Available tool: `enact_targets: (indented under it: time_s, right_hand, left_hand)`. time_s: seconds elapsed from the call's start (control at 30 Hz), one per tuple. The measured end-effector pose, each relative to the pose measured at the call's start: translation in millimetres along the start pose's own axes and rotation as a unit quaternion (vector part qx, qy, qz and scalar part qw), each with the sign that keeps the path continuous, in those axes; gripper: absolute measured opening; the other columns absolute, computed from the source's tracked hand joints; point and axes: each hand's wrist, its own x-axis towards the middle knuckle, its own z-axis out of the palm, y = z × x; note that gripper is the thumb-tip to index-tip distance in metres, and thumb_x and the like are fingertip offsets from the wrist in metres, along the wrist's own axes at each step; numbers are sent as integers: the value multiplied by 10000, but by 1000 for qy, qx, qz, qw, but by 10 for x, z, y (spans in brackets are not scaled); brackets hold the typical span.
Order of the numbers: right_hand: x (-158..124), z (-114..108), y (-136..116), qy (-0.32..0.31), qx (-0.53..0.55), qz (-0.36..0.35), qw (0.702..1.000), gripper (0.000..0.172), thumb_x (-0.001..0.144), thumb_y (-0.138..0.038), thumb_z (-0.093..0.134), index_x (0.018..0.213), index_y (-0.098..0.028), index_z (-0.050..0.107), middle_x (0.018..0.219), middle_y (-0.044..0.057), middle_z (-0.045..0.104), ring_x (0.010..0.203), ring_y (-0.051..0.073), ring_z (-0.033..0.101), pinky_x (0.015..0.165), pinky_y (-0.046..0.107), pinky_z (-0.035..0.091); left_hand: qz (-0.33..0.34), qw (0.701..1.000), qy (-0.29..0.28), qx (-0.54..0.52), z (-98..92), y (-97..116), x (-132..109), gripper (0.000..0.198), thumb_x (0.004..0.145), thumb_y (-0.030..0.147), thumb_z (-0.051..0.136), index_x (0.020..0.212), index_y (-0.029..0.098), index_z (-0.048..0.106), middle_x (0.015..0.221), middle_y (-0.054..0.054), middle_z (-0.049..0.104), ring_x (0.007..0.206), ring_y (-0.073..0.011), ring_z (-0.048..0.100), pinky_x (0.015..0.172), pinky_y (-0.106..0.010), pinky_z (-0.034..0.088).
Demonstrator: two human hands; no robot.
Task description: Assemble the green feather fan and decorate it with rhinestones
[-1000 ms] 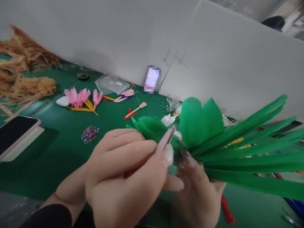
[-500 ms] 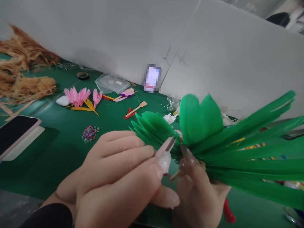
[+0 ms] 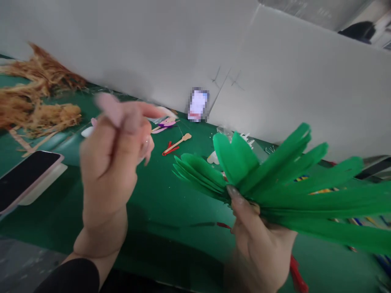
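Observation:
My right hand [image 3: 259, 240] grips the base of a fan-shaped bunch of green feathers [image 3: 305, 195], its thumb pressed on the gathered ends. Some feathers spread far to the right, two broad ones stand up, and a smaller cluster points left. My left hand [image 3: 113, 154] is raised at the left, away from the feathers and blurred by motion. Its fingers are curled around a slim pink tool [image 3: 107, 106], smeared in the picture, so its exact kind does not show. Most of the pink feather flower behind is hidden by this hand.
A phone on a pale stand [image 3: 27, 175] lies at left, below tan fibre bundles [image 3: 51, 85]. A lit phone [image 3: 198, 105] leans on the grey partition [image 3: 146, 49]. A wooden stick [image 3: 180, 143] and red pieces lie mid-table. A red item [image 3: 298, 276] is beside my right wrist.
My left hand has pulled back from the feather base and swung up to the left with the pink tool. My right hand keeps its grip; the feathers look slightly turned.

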Motion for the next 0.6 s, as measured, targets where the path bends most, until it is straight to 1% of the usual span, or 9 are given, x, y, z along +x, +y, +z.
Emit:
enact_targets:
  time_s: [0.03, 0.07, 0.1, 0.17, 0.2, 0.3, 0.4, 0.5, 0.6]
  right_hand:
    - [4, 22, -6, -10, 10, 6, 1000, 147, 678, -177, 795, 755, -263, 704, 705, -29, 729, 715, 230, 706, 761, 383, 605]
    - [6, 43, -9, -23, 20, 12, 999, 149, 671, -186, 799, 756, -262, 704, 716, -26, 732, 709, 233, 709, 751, 386, 610]
    - [7, 62, -11, -38, 29, 17, 999, 156, 662, -195, 803, 768, -258, 706, 734, -21, 737, 720, 239, 715, 759, 394, 614]
    - [8, 92, -12, -59, 43, 25, 997, 199, 657, -209, 803, 831, -245, 715, 776, -10, 746, 776, 250, 727, 815, 415, 612]
    - [9, 102, -12, -67, 49, 28, 996, 233, 659, -210, 802, 875, -240, 719, 797, -6, 750, 799, 249, 731, 838, 419, 609]
    - [18, 122, -18, -85, 62, 31, 994, 320, 660, -188, 805, 966, -228, 720, 833, 3, 764, 789, 231, 739, 823, 391, 621]
    - [41, 129, -40, -79, 48, 10, 996, 324, 609, -131, 833, 905, -212, 729, 806, 4, 773, 744, 219, 744, 731, 321, 638]
    - [55, 125, -52, -62, 22, 2, 998, 317, 591, -116, 848, 873, -200, 729, 775, -1, 773, 717, 208, 745, 673, 276, 635]
    - [45, 115, -29, -56, 31, 1, 998, 367, 603, -128, 855, 938, -213, 733, 849, -6, 778, 772, 196, 746, 716, 263, 630]
  left_hand:
    - [10, 999, -13, -46, -43, 15, 62, 384, 1022, 344, 336, 830, 212, 641, 678, 53, 508, 604, -64, 470, 505, -191, 464]
    - [19, 994, -52, -90, -77, 28, 117, 229, 967, 348, 489, 871, 225, 657, 717, 47, 502, 621, -71, 450, 541, -208, 468]
    - [27, 984, -99, -142, -102, 38, 160, 122, 901, 342, 608, 914, 239, 672, 743, 38, 491, 644, -82, 445, 578, -226, 472]
    - [44, 963, -189, -187, -121, 53, 206, 171, 808, 309, 726, 971, 271, 688, 770, 24, 474, 692, -104, 456, 601, -238, 461]
    - [40, 955, -213, -202, -119, 59, 210, 201, 778, 290, 755, 969, 278, 695, 768, 22, 471, 699, -109, 462, 577, -229, 446]
    - [-2, 941, -238, -242, -85, 73, 180, 159, 744, 228, 779, 881, 278, 716, 759, 22, 489, 680, -105, 482, 505, -202, 398]
    - [-32, 930, -248, -269, -42, 79, 148, 99, 754, 183, 761, 808, 256, 722, 741, 25, 518, 686, -102, 525, 549, -209, 424]
    - [-38, 934, -241, -262, -17, 85, 143, 78, 753, 175, 765, 758, 244, 730, 678, 40, 509, 638, -80, 521, 528, -202, 392]
    - [-39, 936, -233, -262, -13, 100, 144, 98, 747, 157, 769, 754, 251, 741, 658, 46, 510, 613, -65, 510, 490, -183, 364]
